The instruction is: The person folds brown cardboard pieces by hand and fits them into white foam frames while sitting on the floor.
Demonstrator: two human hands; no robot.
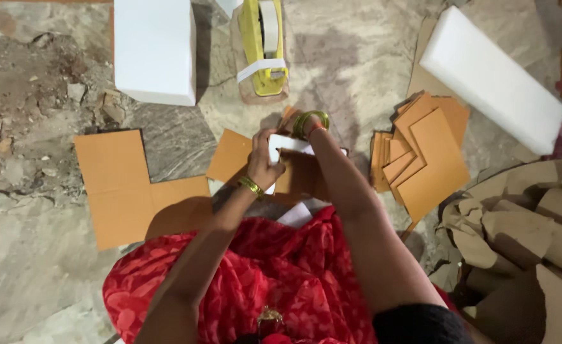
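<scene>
Head view, both arms reaching forward, hands gripping white block point(287, 144) over cardboard point(230, 156)

Matt brown cardboard sheets point(430, 162), smooth white foam block point(491, 79), glossy yellow plastic tape dispenser point(263, 44), rough stone floor point(26, 255).

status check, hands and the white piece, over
Left hand and right hand both gripping white piece. Held over brown cardboard. Nothing blocking.

Floor point(351, 57): mottled grey stone, cracked and gritty at the left, with small rubble.
Light: dim, warm, with soft shadows falling across the stone.
Surroundings: loose brown cardboard point(535, 229) heaped at the right edge.
</scene>
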